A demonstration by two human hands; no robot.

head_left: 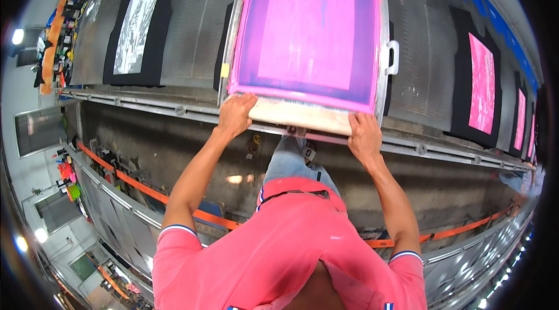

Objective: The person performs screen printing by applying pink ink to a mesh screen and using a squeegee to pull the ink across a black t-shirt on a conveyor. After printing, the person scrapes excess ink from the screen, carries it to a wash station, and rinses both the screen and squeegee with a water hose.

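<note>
- Your left hand point(236, 115), just above and left of the frame's middle, was clenched around the left end of a pale wooden bar point(300, 115).
- Your right hand point(365, 137), right of centre, grasped the bar's other end, its fingers curled over the wood.
- The bar lay crosswise in the upper middle of the frame, along the near edge of a printing screen point(305, 30), tilted slightly down toward the right.
- The bar's underside was hidden from this angle, so you could not tell how firmly it met the mesh.
- Pink ink covered most of the screen, with a purplish band around the brighter central rectangle.
- A white handle point(396, 58) stuck out from the screen's right side, above your right hand.
- In the upper left, a black garment point(158, 30) lay flat on the long grey table point(198, 30), bearing a black-and-white print point(135, 33).
- Toward the right edge, another black garment point(462, 95) carried a pink print point(482, 85).
- A metal rail point(180, 110) ran along the table's near side.
</note>
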